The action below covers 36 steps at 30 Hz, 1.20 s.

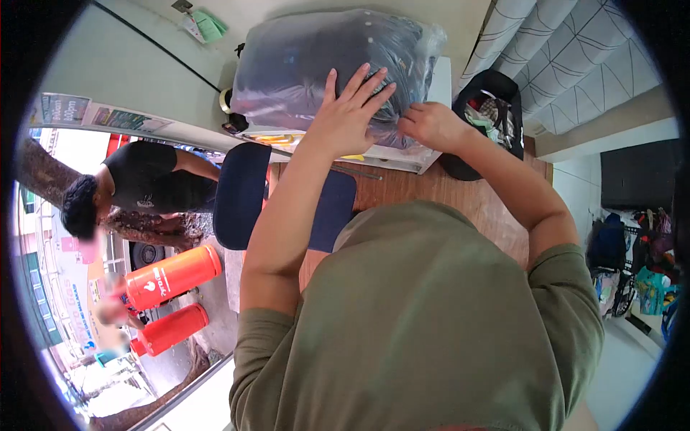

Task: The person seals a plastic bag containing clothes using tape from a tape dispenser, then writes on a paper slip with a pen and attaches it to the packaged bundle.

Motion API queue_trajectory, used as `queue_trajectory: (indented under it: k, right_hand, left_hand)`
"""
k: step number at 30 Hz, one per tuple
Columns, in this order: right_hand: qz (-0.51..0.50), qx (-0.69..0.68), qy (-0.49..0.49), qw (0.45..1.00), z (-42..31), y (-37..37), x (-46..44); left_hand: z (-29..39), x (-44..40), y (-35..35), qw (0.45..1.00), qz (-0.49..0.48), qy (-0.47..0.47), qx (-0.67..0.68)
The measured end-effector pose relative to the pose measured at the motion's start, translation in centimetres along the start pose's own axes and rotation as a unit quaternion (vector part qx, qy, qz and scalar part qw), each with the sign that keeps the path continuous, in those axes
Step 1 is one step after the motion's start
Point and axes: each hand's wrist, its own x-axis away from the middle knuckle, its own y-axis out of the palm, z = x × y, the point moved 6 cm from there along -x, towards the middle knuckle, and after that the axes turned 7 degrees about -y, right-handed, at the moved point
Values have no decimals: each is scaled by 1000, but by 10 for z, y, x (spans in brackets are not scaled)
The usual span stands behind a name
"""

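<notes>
A large clear plastic bag (pixel 302 68) packed with dark folded cloth lies on a white cabinet (pixel 440 80) against the wall. My left hand (pixel 351 111) rests on top of it, fingers spread and flat. At the bag's right front corner the plastic is bunched together, and my right hand (pixel 433 126) grips these gathered folds between closed fingers. Part of the bunched end is hidden behind that hand.
A dark chair (pixel 241 197) stands at my left. Right of the cabinet sits a black basket (pixel 503 79) of clothes, beside a patterned curtain (pixel 575 65). Through the glass, a person in black (pixel 147 176) bends near red cylinders (pixel 172 276).
</notes>
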Motion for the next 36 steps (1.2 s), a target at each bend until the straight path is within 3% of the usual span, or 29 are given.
queue_trajectory:
  k: [5,9,11,16,21,23,26,29,33,36]
  right_hand:
    - [41,-4,-21,999,11,2,-13]
    - [48,6,86,995,22,7,-9]
    - [37,3,117,992,24,15,-5]
    - [-66,-113,208,969,38,4,-9]
    - [-165,-70,217,959,62,-2,-28]
    - [-179,-45,223,957,71,-14,-28]
    - [-173,-5,252,952,99,-8,-19]
    - [-123,21,367,922,149,-23,9]
    - [-183,-56,246,950,94,8,-11]
    - [-102,-52,376,919,127,14,18]
  left_hand:
    - [3,0,7,998,44,-30,32]
    - [14,-6,22,992,79,-95,-16]
    - [8,-6,41,987,130,-86,-50]
    - [10,-5,40,988,121,-88,-44]
    - [7,-11,46,978,164,-71,-106]
    - [7,-10,49,983,137,-77,-93]
    - [7,-12,44,987,111,-84,-74]
    - [7,-12,36,990,95,-93,-42]
    - [4,-12,37,988,106,-109,-8]
    - [-11,2,57,979,166,-108,-55]
